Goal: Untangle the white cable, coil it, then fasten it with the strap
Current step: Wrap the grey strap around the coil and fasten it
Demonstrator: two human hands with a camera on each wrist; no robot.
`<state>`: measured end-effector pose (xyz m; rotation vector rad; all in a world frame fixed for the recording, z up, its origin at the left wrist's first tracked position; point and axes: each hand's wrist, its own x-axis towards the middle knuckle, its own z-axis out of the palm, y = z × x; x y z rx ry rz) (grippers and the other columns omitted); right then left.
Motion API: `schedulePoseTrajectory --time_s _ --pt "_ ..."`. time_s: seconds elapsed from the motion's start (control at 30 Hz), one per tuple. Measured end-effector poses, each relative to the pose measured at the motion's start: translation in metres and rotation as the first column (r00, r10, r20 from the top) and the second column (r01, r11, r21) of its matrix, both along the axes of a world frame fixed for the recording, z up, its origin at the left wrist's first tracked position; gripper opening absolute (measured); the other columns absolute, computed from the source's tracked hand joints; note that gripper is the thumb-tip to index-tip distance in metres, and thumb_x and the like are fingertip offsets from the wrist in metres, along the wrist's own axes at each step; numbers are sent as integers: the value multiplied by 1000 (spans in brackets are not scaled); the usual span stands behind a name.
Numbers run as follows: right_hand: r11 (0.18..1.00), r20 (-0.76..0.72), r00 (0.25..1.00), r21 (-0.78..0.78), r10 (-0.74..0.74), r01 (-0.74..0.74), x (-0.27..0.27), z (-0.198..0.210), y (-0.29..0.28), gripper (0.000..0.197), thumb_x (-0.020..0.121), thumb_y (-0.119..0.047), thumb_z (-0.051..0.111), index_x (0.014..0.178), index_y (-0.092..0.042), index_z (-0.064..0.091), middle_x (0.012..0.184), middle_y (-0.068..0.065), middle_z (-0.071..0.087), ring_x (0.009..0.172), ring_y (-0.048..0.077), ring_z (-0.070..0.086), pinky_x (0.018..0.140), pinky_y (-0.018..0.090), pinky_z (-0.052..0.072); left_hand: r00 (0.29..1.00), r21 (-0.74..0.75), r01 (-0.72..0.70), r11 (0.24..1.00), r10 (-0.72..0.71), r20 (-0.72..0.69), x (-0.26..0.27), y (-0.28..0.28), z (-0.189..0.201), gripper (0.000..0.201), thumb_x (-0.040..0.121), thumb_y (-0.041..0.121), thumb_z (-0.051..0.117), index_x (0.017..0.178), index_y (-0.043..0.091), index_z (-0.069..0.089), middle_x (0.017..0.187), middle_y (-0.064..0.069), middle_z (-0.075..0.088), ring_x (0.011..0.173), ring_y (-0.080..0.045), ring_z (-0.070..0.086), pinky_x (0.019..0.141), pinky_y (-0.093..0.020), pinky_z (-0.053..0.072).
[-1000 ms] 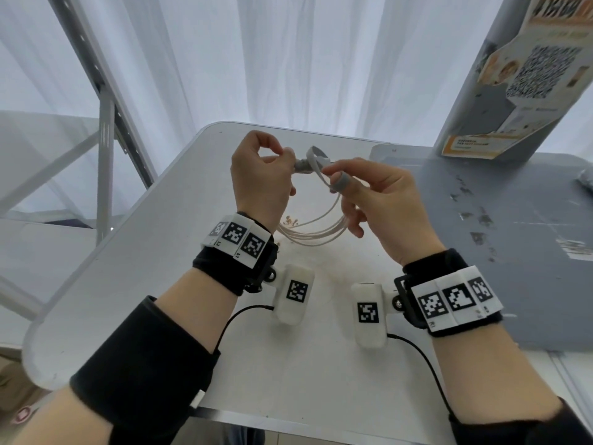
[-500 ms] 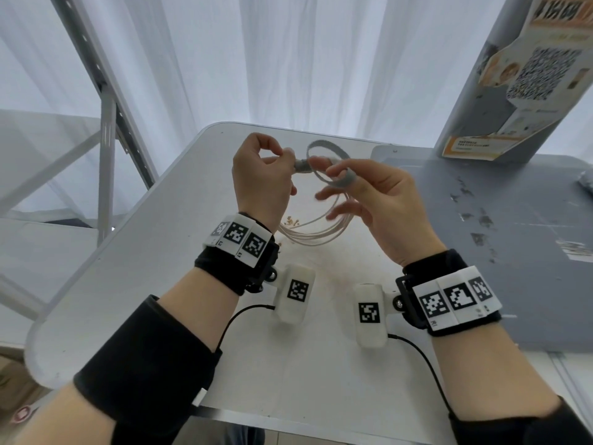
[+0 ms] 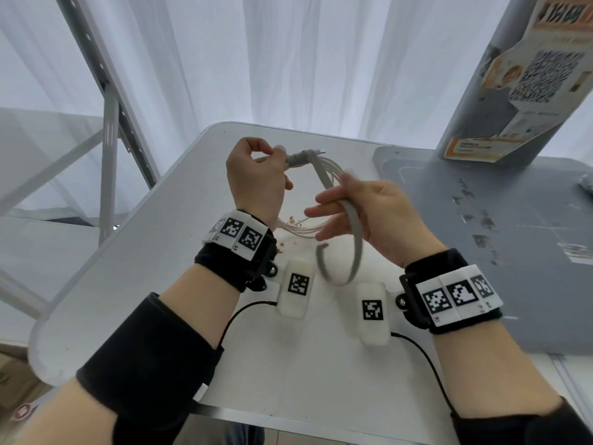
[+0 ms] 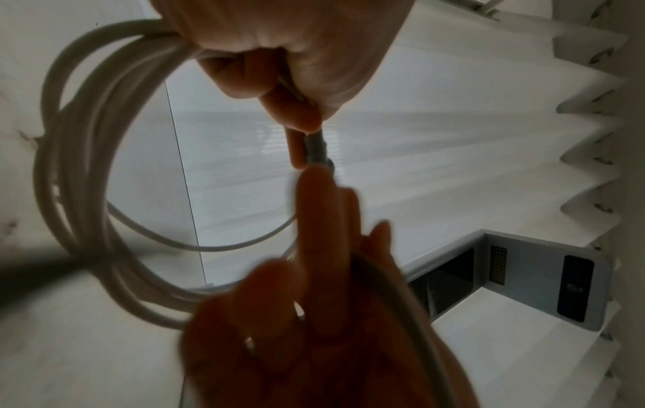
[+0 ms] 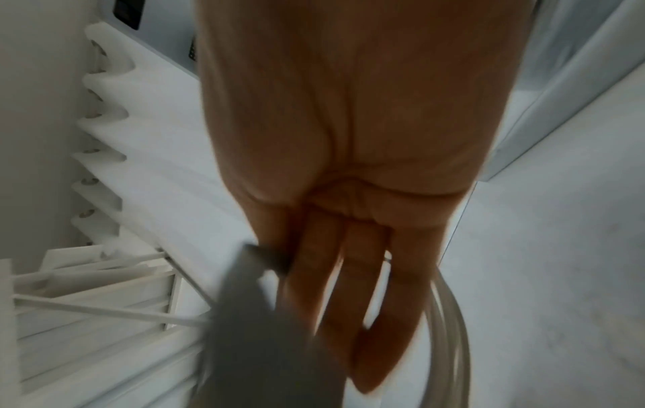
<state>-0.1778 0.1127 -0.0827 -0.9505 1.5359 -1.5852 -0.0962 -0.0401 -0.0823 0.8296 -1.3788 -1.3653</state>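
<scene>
My left hand (image 3: 256, 181) is up over the table (image 3: 134, 284), far side, w/ the cable (image 4: 87, 154) coil hanging below it. My right hand (image 3: 369, 213) is just right of it, nearer me, fingers thru the coil I think (blurry). The strap (image 3: 348, 226) runs from the left hand's fingertips, across my right palm, then curls down btwn my wrists. A mat (image 3: 497, 236) lies on the right; a post (image 3: 513, 75) stands at its far edge. Curtain (image 3: 288, 59) behind, frame (image 3: 109, 139) to the left.
</scene>
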Motion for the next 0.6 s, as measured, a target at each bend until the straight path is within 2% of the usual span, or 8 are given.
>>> schedulePoseTrajectory --time_s 0.07,0.1,0.23,0.3,0.37,0.47,0.6 --pt "996 -107 993 80 41 -33 1 -1 0 25 105 -19 53 110 -5 73 101 15 79 79 36 76 80 41 63 999 49 21 999 -20 -27 -1 1 1 21 90 13 66 81 19 48 68 -2 64 37 -13 51 43 -21 39" --pt "992 -117 991 115 66 -52 1 -2 1 22 104 -13 53 116 -7 72 103 12 79 82 36 77 81 39 63 998 81 41 996 -37 -46 -1 2 2 21 90 12 66 82 20 48 68 -4 63 37 -13 50 41 -20 37" --pt "989 -44 998 145 41 -34 -1 -3 0 29 104 -4 52 129 -8 64 113 6 78 84 38 76 79 39 63 980 177 165 970 -141 -140 -1 6 6 26 88 8 68 81 19 46 63 -5 57 35 -12 42 39 -19 31" --pt "994 1 1000 107 -25 24 -2 -3 -3 29 105 -6 50 132 -8 61 116 5 77 84 41 75 81 46 63 966 176 234 956 -208 -152 -1 9 8 27 88 5 68 81 18 46 67 -10 58 34 -12 38 37 -19 29" --pt "994 57 994 69 -93 89 -2 -2 -4 28 106 -10 49 131 -7 61 116 4 77 78 37 76 80 49 63 944 156 313 937 -290 -155 0 11 10 25 89 4 68 83 17 48 69 -13 57 33 -11 36 35 -18 28" --pt "988 114 981 43 -155 151 -3 -1 -6 28 107 -20 49 128 -7 62 117 2 76 71 36 76 74 47 64 905 138 422 896 -407 -124 1 12 11 20 89 4 68 86 15 52 60 -5 54 33 -10 35 35 -19 29" --pt "978 76 975 41 -207 204 -3 -1 -5 33 108 -32 47 127 -11 65 122 -2 75 69 40 75 68 45 63 867 167 497 852 -494 -63 1 13 9 18 90 6 68 82 15 54 53 1 50 33 -10 34 34 -19 28"
